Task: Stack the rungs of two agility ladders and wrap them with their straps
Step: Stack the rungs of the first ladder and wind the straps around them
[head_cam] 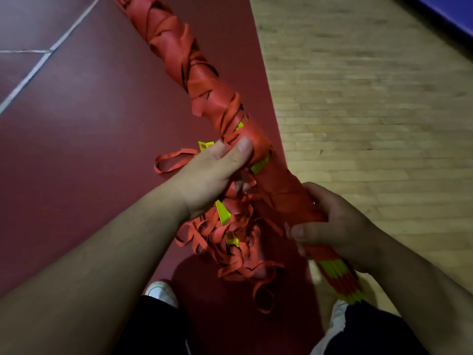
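Seen from the head camera, the bundle of stacked rungs is held in the air above the floor. Its long axis runs on a slant, from the near end by the person's right leg up and away to the top of the frame, left of centre. Orange strap is already wound round most of its length. The right hand is nearer to the near end. Its fingers are curled round the bundle from the right and the thumb lies across the front, just above the bare yellow and orange rung ends. The left hand grips the bundle further along, coming in from the left, with the thumb pressed flat on the wound strap and the fingers wrapped under it. Whether it also pinches a loose length of strap cannot be told. Between and below the two hands hangs a tangle of loose straps, touching the bundle's left side and trailing down toward the red floor. This slack is probably what is left to wind on, and it lies on the left hand's side. A strip of wooden floor runs along the right.
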The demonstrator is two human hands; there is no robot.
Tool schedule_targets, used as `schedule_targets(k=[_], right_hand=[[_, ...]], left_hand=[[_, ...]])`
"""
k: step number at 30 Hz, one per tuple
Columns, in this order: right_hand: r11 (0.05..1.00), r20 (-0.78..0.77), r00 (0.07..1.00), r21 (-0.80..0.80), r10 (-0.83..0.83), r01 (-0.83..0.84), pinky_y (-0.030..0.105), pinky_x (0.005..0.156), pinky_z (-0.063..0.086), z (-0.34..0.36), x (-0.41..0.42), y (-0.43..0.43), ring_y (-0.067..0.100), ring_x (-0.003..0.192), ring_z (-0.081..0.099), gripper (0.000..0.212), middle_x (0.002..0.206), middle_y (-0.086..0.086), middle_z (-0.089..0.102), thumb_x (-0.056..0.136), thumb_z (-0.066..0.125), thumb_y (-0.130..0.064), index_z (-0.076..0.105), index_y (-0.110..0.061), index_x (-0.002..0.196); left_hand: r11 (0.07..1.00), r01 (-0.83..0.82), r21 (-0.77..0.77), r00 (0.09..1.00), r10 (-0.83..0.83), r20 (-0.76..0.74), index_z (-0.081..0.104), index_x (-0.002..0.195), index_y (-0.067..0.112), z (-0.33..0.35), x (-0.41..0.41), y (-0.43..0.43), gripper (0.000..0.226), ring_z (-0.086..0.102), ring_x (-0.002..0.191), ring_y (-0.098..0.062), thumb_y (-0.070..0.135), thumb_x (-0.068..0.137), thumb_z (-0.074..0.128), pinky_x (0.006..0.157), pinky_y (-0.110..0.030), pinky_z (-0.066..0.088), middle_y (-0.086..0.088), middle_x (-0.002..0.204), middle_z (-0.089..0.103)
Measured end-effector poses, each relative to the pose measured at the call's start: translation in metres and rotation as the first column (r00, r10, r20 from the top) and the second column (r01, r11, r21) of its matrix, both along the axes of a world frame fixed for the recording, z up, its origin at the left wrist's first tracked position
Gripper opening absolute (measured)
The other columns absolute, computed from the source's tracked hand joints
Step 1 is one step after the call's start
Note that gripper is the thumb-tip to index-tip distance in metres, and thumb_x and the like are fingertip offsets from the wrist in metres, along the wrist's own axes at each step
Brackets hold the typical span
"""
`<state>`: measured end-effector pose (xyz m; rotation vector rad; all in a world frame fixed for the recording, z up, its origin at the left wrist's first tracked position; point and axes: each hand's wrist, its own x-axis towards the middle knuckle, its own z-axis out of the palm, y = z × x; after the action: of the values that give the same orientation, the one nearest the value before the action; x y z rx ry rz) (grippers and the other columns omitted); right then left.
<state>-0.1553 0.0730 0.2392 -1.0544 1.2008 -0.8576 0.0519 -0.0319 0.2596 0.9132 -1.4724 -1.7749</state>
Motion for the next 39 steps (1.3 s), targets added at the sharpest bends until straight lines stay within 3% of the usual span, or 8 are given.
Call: schedule_targets(k=[3,5,9,15,18,21,31,39], right_hand=[[0.997,0.106,0.993,0.048,0.054,-0.060,0.034,0.053,0.052,-0.001,0.000,-0.002,0.029,0.057,0.064,0.049,0.085,0.020,0.070,0.062,0.081,-0.021,0.067,-0.028,0.108],[0.994,0.166,0.984,0.073,0.072,-0.085,0.033,0.052,0.052,-0.003,0.000,-0.003,0.030,0.057,0.065,0.048,0.085,0.022,0.069,0.063,0.078,-0.019,0.066,-0.024,0.110],[0.992,0.171,0.982,0.086,0.081,-0.096,0.035,0.055,0.054,-0.002,0.005,-0.006,0.033,0.064,0.067,0.044,0.091,0.023,0.071,0.067,0.076,-0.021,0.067,-0.020,0.111],[0.998,-0.423,0.904,-0.010,-0.057,0.058,0.032,0.081,0.059,-0.007,0.017,-0.007,0.004,0.089,0.072,0.064,0.103,-0.009,0.074,0.058,0.083,-0.061,0.058,-0.050,0.116],[0.991,-0.595,0.793,-0.065,-0.131,0.116,0.021,0.075,0.055,-0.014,0.023,-0.006,-0.006,0.085,0.068,0.059,0.102,-0.018,0.071,0.065,0.083,-0.059,0.051,-0.051,0.114],[0.977,-0.672,0.710,-0.137,-0.212,0.162,0.037,0.078,0.058,-0.019,0.023,-0.005,0.009,0.086,0.069,0.055,0.094,-0.012,0.071,0.063,0.064,-0.071,0.056,-0.041,0.108],[0.935,-0.510,0.786,-0.241,-0.349,0.259,0.005,0.059,0.044,-0.012,0.015,0.002,-0.009,0.078,0.064,0.025,0.086,-0.028,0.069,0.070,0.069,-0.057,0.068,-0.042,0.090],[0.957,-0.541,0.793,-0.224,-0.279,0.184,0.033,0.074,0.055,0.003,0.010,0.011,0.012,0.082,0.066,0.024,0.088,-0.005,0.071,0.082,0.075,-0.042,0.069,-0.027,0.100]], left_hand=[[0.999,0.017,0.031,0.998,-0.015,-0.064,0.045,0.127,-0.013,0.001,0.005,0.002,0.090,0.047,0.046,-0.006,0.056,0.076,0.074,0.074,-0.041,0.037,-0.019,0.098,0.056],[0.998,0.026,0.049,0.992,-0.019,-0.128,0.040,0.126,-0.019,0.001,0.008,0.001,0.077,0.047,0.045,-0.006,0.041,0.086,0.067,0.072,-0.034,0.040,-0.035,0.111,0.043],[0.998,-0.050,0.042,0.988,0.056,-0.145,0.049,0.118,-0.015,-0.006,0.004,-0.003,0.051,0.048,0.047,-0.007,0.031,0.095,0.052,0.058,-0.022,0.044,-0.021,0.076,0.049],[0.965,-0.255,0.065,0.962,0.260,-0.078,0.059,0.078,0.012,-0.012,0.001,-0.006,0.028,0.048,0.040,-0.011,0.038,0.087,0.063,0.040,-0.018,0.041,-0.003,0.054,0.055],[0.948,-0.295,0.117,0.950,0.304,-0.075,0.059,0.090,0.006,-0.015,-0.003,-0.004,0.025,0.054,0.039,-0.008,0.030,0.094,0.063,0.039,-0.019,0.044,0.003,0.053,0.060],[0.957,-0.277,0.090,0.957,0.283,-0.060,0.057,0.106,-0.006,-0.015,-0.006,-0.004,0.048,0.055,0.045,-0.011,0.038,0.089,0.066,0.042,-0.022,0.046,-0.004,0.061,0.060],[0.988,-0.044,-0.147,0.996,0.055,0.069,0.066,0.106,0.024,0.001,-0.006,-0.005,0.022,0.062,0.061,-0.022,0.042,0.098,0.056,0.051,-0.033,0.052,-0.007,0.074,0.065],[0.985,-0.171,-0.013,0.983,0.171,0.059,0.052,0.134,0.008,0.016,-0.010,0.022,0.050,0.058,0.056,-0.013,0.039,0.096,0.060,0.050,-0.031,0.048,-0.003,0.069,0.062]])
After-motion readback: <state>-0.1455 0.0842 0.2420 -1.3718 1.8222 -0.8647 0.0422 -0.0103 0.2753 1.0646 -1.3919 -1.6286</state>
